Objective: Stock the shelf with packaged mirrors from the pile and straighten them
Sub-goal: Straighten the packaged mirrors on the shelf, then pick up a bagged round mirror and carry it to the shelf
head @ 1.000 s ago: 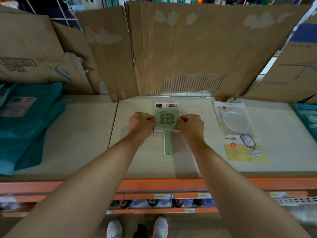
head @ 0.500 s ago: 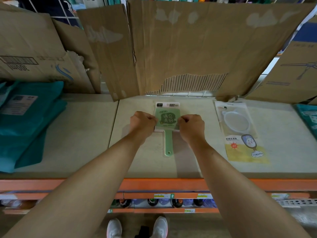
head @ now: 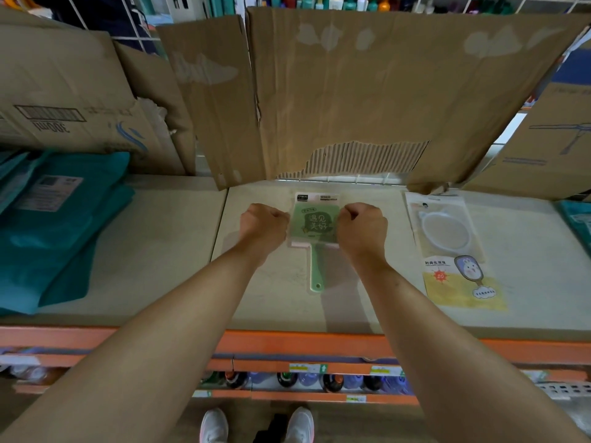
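Observation:
A green hand mirror in clear packaging (head: 315, 223) lies flat on the beige shelf board (head: 166, 251), handle pointing toward me. A pink edge shows beneath it, so it seems to lie on another pack. My left hand (head: 263, 227) pinches its left edge with curled fingers. My right hand (head: 363, 228) pinches its right edge the same way. To the right lies a second packaged mirror (head: 447, 247), white and round-framed, with a yellow card at its near end.
Torn cardboard sheets (head: 351, 91) stand along the back of the shelf. Folded teal packages (head: 57, 225) lie at the left, another teal pack (head: 577, 222) at the far right. The orange shelf rail (head: 287, 343) runs along the front, bottles below it.
The green mirror pack and both hands have stayed in about the same spot on the shelf; only a slight shift away from me shows.

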